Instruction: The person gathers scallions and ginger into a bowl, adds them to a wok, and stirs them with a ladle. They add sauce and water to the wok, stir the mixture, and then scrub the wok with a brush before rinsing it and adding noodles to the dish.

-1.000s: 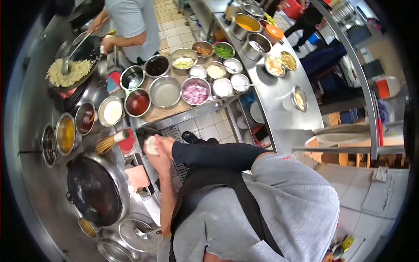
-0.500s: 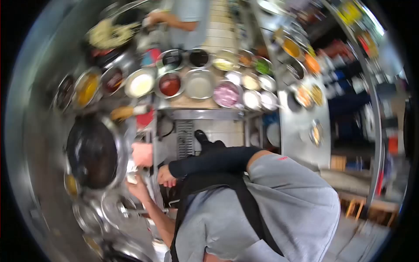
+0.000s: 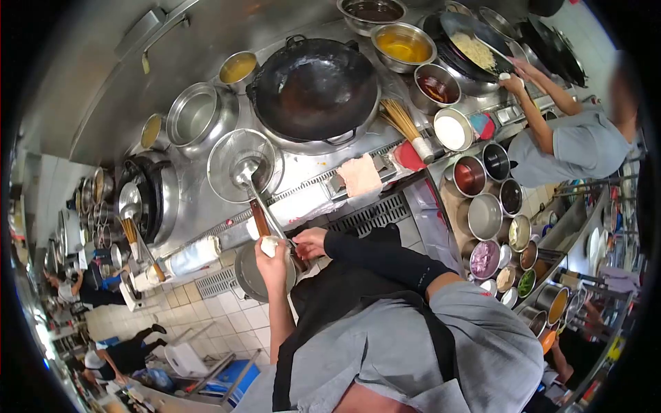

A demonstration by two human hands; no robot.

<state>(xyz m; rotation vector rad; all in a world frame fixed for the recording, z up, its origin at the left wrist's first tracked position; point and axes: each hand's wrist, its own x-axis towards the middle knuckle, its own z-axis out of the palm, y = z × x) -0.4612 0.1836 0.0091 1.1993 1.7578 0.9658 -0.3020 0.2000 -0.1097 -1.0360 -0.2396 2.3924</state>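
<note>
- Head view: I see my left hand (image 3: 270, 256) closed around a small white lump (image 3: 268, 246), close to my chest.
- My right hand (image 3: 310, 242) sits just beside it, fingers curled; I cannot tell if it grips anything.
- Beyond, a ladle (image 3: 246, 172) rests in a strainer (image 3: 227, 155).
- Farthest, the black wok (image 3: 313, 86).

A small white object (image 3: 269, 246) is held in the left hand (image 3: 272, 261), just beside the right hand (image 3: 311, 242), which is placed at the long handle of a ladle (image 3: 248, 172). The ladle is rested in a wire strainer (image 3: 243, 162) beside an empty black wok (image 3: 313, 86). Metal bowls (image 3: 485, 217) are ranged at the right, where noodles (image 3: 475, 49) are stirred by another person (image 3: 571, 141).
</note>
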